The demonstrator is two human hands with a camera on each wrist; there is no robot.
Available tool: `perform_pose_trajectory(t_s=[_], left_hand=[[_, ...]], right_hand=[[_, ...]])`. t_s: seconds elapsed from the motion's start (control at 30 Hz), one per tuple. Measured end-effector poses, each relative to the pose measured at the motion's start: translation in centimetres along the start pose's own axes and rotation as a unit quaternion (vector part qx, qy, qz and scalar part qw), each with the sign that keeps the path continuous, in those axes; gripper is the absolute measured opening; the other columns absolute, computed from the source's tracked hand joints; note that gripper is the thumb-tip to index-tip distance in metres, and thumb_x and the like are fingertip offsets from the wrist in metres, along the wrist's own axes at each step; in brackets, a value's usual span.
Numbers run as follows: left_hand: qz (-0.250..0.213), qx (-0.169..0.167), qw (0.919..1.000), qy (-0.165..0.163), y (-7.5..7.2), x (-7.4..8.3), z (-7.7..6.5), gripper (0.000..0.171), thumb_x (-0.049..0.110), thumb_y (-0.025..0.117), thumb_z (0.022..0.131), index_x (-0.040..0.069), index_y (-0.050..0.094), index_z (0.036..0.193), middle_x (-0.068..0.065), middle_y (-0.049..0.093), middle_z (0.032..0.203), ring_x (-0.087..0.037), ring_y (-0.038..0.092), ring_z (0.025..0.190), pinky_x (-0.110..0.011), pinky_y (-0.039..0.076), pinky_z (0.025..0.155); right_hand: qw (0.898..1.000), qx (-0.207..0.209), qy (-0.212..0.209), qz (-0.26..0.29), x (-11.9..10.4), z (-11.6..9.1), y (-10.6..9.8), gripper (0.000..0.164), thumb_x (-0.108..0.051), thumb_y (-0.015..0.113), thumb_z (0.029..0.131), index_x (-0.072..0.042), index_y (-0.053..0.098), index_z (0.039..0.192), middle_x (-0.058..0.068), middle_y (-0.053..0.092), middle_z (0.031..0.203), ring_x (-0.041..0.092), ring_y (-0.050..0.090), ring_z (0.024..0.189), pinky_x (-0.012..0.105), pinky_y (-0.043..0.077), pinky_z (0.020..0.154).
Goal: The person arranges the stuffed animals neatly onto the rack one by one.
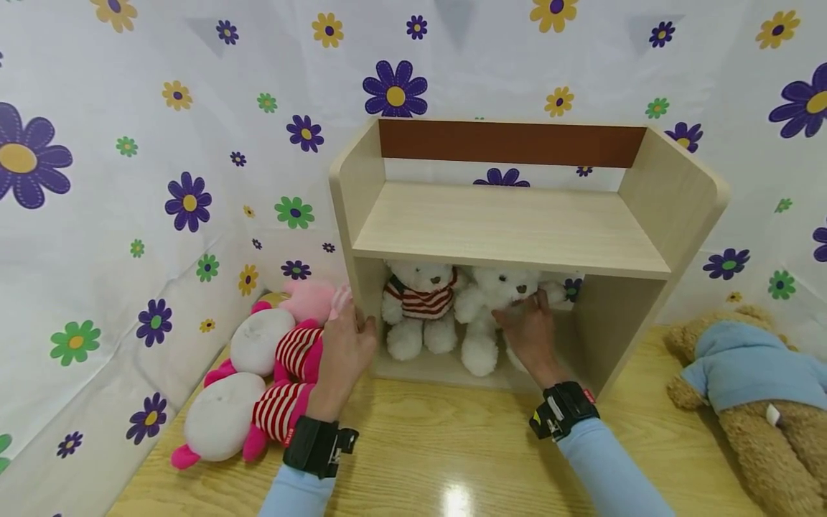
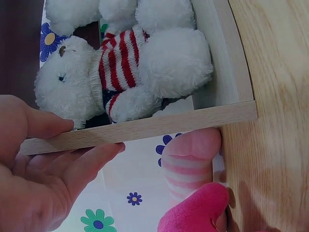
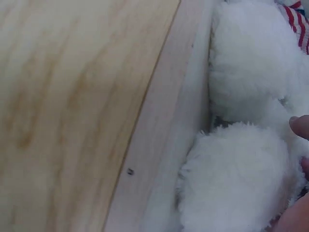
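A pale wooden shelf unit (image 1: 517,219) stands on the table. Its left side panel (image 2: 145,129) is pinched at the front edge by my left hand (image 1: 341,359), thumb inside and fingers outside. In the lower compartment sits a white teddy bear in a red-and-white striped sweater (image 1: 426,303). Right beside it sits a plain white teddy bear (image 1: 479,319), upright. My right hand (image 1: 533,334) holds this plain bear at the chest, below its chin. In the right wrist view the bear's fluffy legs (image 3: 236,179) lie near the compartment's front edge, with only fingertips (image 3: 300,126) showing.
Left of the unit, pink-and-white plush toys (image 1: 220,416) in striped clothes lie piled on the wooden table (image 1: 413,445). A brown teddy bear in a blue hoodie (image 1: 756,366) lies at the right. A flower-patterned cloth (image 1: 245,136) hangs behind.
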State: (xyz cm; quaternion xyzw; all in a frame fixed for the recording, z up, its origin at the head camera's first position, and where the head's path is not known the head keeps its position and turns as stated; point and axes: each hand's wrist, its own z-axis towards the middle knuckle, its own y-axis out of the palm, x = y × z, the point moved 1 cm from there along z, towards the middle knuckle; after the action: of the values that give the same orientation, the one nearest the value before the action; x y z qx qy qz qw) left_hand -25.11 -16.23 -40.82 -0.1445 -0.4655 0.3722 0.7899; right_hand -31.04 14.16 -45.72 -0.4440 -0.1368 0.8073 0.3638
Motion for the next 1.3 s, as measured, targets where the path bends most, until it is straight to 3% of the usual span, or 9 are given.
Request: perform_pose_trajectory(t_s=[0.17,0.27,0.5,0.83,0.97,1.07,1.2,1.3], left_hand=[[0.0,0.001,1.0,0.003,0.0,0.1,0.0,0.019,0.006,0.063,0.091,-0.008,0.061,0.105,-0.028,0.067,0.077,-0.041,0.067,0.068,-0.054,0.053,0.059],[-0.003,0.003,1.0,0.006,0.0,0.0,0.0,0.024,0.006,0.064,0.091,-0.009,0.062,0.111,-0.031,0.07,0.085,-0.045,0.07,0.075,-0.056,0.055,0.063],[-0.014,0.014,0.9996,0.018,0.0,0.0,0.1,0.026,0.004,0.064,0.091,-0.008,0.062,0.114,-0.032,0.07,0.083,-0.043,0.069,0.07,-0.055,0.055,0.058],[-0.006,0.012,0.9998,0.016,0.2,-0.2,0.0,0.021,0.003,0.064,0.09,-0.007,0.062,0.108,-0.027,0.068,0.075,-0.039,0.065,0.065,-0.05,0.05,0.054],[-0.002,0.011,0.9999,0.01,0.2,-0.2,0.0,0.019,0.004,0.064,0.09,-0.007,0.063,0.105,-0.027,0.068,0.074,-0.036,0.064,0.063,-0.047,0.049,0.053],[-0.001,0.01,0.9999,0.002,0.2,-0.1,0.0,0.015,0.004,0.063,0.091,-0.006,0.062,0.101,-0.025,0.067,0.072,-0.032,0.061,0.062,-0.043,0.047,0.051],[-0.002,0.005,1.0,-0.005,0.2,0.0,-0.1,0.011,0.005,0.063,0.092,-0.005,0.059,0.094,-0.023,0.064,0.07,-0.03,0.058,0.06,-0.04,0.044,0.049],[-0.002,0.009,1.0,-0.001,0.2,0.0,-0.1,0.01,0.004,0.063,0.091,-0.005,0.06,0.094,-0.025,0.066,0.072,-0.031,0.061,0.061,-0.042,0.046,0.05]], right_hand=[[1.0,-0.017,-0.001,0.009,0.3,-0.4,0.1,0.041,-0.017,0.085,0.084,0.005,0.062,0.11,0.025,0.056,0.116,0.041,0.064,0.092,0.053,0.056,0.079],[1.0,-0.012,-0.005,0.021,0.4,-0.6,0.2,0.04,-0.015,0.085,0.083,0.006,0.062,0.109,0.025,0.056,0.117,0.041,0.064,0.092,0.054,0.056,0.08],[0.998,0.022,-0.026,0.045,0.4,-0.7,0.6,0.038,-0.014,0.086,0.083,0.008,0.063,0.104,0.025,0.058,0.111,0.041,0.063,0.095,0.053,0.054,0.082],[0.996,-0.003,0.041,0.08,-0.3,-0.8,1.1,0.037,-0.02,0.082,0.088,0.008,0.064,0.104,0.024,0.057,0.111,0.033,0.056,0.085,0.04,0.045,0.072],[0.994,-0.013,0.056,0.092,-1.0,-0.8,1.5,0.038,-0.023,0.081,0.088,0.007,0.065,0.104,0.023,0.058,0.118,0.036,0.06,0.093,0.044,0.049,0.076],[0.992,-0.027,0.071,0.101,-1.5,-0.7,1.8,0.041,-0.025,0.081,0.088,0.008,0.065,0.105,0.024,0.057,0.127,0.042,0.061,0.113,0.05,0.052,0.09],[0.989,-0.042,0.075,0.119,-2.1,-0.8,2.3,0.041,-0.024,0.081,0.089,0.01,0.065,0.106,0.028,0.051,0.138,0.049,0.047,0.138,0.058,0.046,0.107],[0.987,-0.049,0.068,0.134,-2.7,-0.8,2.6,0.042,-0.024,0.08,0.089,0.011,0.065,0.108,0.03,0.048,0.142,0.051,0.039,0.144,0.061,0.044,0.109]])
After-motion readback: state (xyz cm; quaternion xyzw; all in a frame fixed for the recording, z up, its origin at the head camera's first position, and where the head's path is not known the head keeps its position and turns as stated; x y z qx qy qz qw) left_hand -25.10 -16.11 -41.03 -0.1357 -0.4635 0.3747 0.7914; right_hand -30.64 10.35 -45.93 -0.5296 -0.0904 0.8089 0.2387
